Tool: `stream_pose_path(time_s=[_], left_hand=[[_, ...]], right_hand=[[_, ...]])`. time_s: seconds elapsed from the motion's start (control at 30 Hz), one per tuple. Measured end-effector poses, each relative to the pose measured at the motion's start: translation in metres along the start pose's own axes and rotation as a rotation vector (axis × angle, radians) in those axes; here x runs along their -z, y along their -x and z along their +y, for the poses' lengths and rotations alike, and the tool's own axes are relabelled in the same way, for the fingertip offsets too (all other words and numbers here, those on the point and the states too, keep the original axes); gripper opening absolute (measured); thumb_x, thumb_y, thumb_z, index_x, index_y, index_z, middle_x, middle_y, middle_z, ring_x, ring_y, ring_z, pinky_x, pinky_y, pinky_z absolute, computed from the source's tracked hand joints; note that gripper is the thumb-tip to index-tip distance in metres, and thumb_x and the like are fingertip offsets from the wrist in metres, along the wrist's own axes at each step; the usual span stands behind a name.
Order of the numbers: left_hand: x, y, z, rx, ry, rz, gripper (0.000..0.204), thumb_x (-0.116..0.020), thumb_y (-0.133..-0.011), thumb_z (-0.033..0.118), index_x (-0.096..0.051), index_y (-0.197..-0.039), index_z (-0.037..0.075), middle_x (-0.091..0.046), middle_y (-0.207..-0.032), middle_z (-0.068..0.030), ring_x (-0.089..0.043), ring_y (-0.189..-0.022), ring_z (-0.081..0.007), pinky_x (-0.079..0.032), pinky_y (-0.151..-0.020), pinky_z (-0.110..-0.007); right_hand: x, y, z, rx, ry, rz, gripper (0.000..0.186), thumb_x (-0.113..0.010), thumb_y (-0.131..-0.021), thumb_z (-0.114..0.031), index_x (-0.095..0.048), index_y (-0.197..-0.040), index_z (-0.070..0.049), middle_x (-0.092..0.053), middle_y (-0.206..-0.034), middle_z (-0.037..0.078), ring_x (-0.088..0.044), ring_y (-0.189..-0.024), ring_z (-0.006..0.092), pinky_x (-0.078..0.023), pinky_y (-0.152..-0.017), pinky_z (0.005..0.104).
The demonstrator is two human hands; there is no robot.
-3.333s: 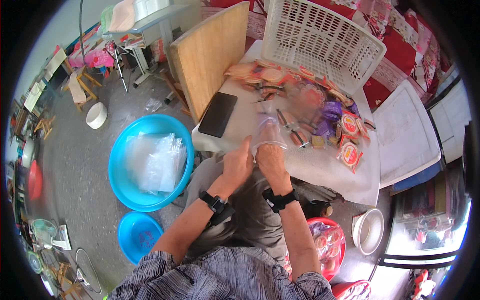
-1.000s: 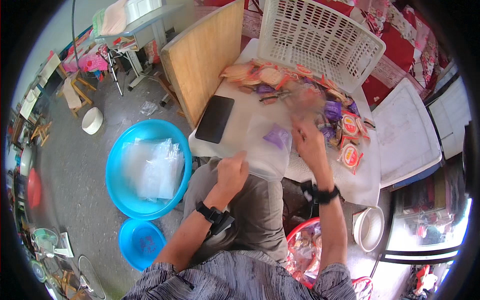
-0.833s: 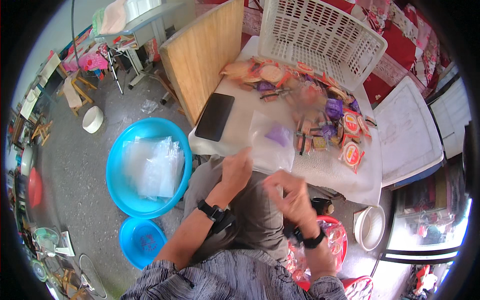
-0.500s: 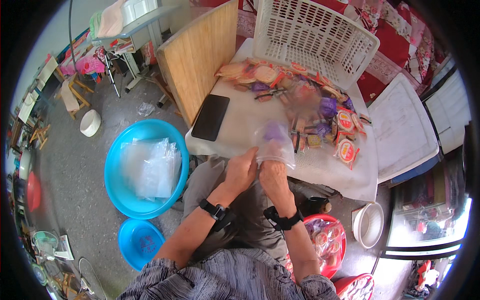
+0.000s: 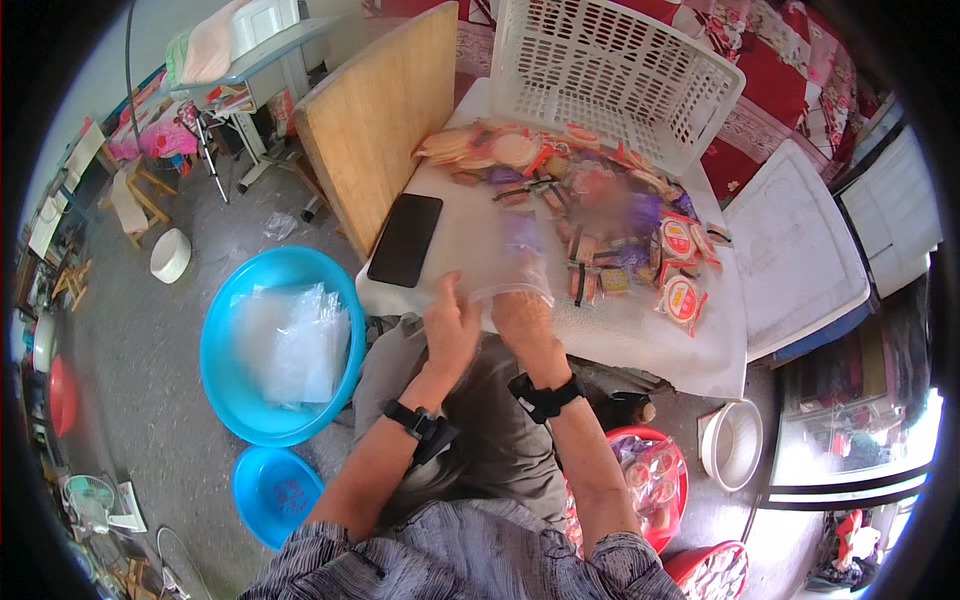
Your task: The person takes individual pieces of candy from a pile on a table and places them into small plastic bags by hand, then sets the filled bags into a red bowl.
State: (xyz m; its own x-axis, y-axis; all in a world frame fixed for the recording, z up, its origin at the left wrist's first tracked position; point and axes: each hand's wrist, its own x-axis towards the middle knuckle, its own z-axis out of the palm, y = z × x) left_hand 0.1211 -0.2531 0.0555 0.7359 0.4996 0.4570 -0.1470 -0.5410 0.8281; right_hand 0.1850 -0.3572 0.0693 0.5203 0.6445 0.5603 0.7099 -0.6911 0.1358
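- Clear plastic film: the right hand [image 5: 525, 325] reaches into the mouth of one bag [image 5: 536, 268]; its fingers blur behind the film, so whether they are apart or clamped cannot be told.
- Left hand [image 5: 453, 325]: at the left corner of the bag mouth, one finger extended forward; whether the others clamp the film cannot be told.
- Bag position: near edge of the white-covered table [image 5: 640, 340]. Long axis runs away from the person, mouth toward the person. Contents: one purple packet [image 5: 522, 232].
- Phone [image 5: 405, 240]: one, dark, left of the bag.
- Packet pile [image 5: 515, 150]: beyond the bag; mixed, overlapping, total not countable. Two red-and-white round packets [image 5: 681, 300] show their faces at the right.
- Wooden board [image 5: 385, 110]: one, upright, left of the pile.
- White crate [image 5: 610, 80]: one, perforated, tilted behind the pile.
- Blue basins: two. The large blue basin [image 5: 240, 420] contains stacked clear bags [image 5: 295, 340]; the small blue basin [image 5: 262, 475] bears a dark mark inside.
- Red basins: two, lower right. The larger red basin [image 5: 640, 433] contains film-wrapped packets.
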Motion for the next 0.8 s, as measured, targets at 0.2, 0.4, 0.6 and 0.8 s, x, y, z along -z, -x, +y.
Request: stream_pose_path(time_s=[0.2,0.4,0.6,0.8], left_hand=[[0.008,0.001,-0.01,0.562,0.491,-0.265,0.033,-0.052,-0.084,0.026,-0.055,-0.067,-0.002,-0.049,-0.051,-0.0036,-0.05,-0.05,-0.0133,-0.038,-0.048,-0.028],[0.015,0.003,-0.002,0.694,0.545,-0.392,0.031,-0.056,-0.086,0.032,-0.058,-0.076,0.003,-0.048,-0.054,-0.0003,-0.041,-0.047,-0.0062,-0.028,-0.043,-0.022],[-0.001,0.006,-0.008,0.623,0.577,-0.409,0.027,-0.057,-0.085,0.025,-0.058,-0.072,0.003,-0.048,-0.052,0.0002,-0.039,-0.046,-0.0063,-0.028,-0.043,-0.022],[-0.001,0.006,-0.01,0.611,0.625,-0.4,0.023,-0.057,-0.085,0.021,-0.057,-0.07,0.003,-0.048,-0.053,0.0008,-0.04,-0.046,-0.006,-0.028,-0.043,-0.022]], right_hand=[[0.049,0.011,-0.023,-0.047,-0.743,0.013,0.008,-0.054,-0.075,0.0,-0.056,-0.083,0.0,-0.056,-0.082,0.019,-0.055,-0.078,0.0352,-0.046,-0.067,0.0384],[0.09,-0.007,0.065,-0.398,-0.509,0.179,0.002,-0.057,-0.079,-0.006,-0.059,-0.079,-0.006,-0.057,-0.07,0.014,-0.057,-0.062,0.0329,-0.045,-0.054,0.0379],[0.048,-0.023,0.205,-0.428,0.095,0.063,0.013,-0.06,-0.076,-0.01,-0.061,-0.088,-0.007,-0.057,-0.093,0.013,-0.058,-0.086,0.0301,-0.046,-0.069,0.0418],[0.031,-0.025,0.234,-0.385,0.169,-0.083,0.017,-0.061,-0.072,-0.007,-0.064,-0.088,-0.008,-0.057,-0.092,0.014,-0.058,-0.083,0.0323,-0.047,-0.067,0.0413]])
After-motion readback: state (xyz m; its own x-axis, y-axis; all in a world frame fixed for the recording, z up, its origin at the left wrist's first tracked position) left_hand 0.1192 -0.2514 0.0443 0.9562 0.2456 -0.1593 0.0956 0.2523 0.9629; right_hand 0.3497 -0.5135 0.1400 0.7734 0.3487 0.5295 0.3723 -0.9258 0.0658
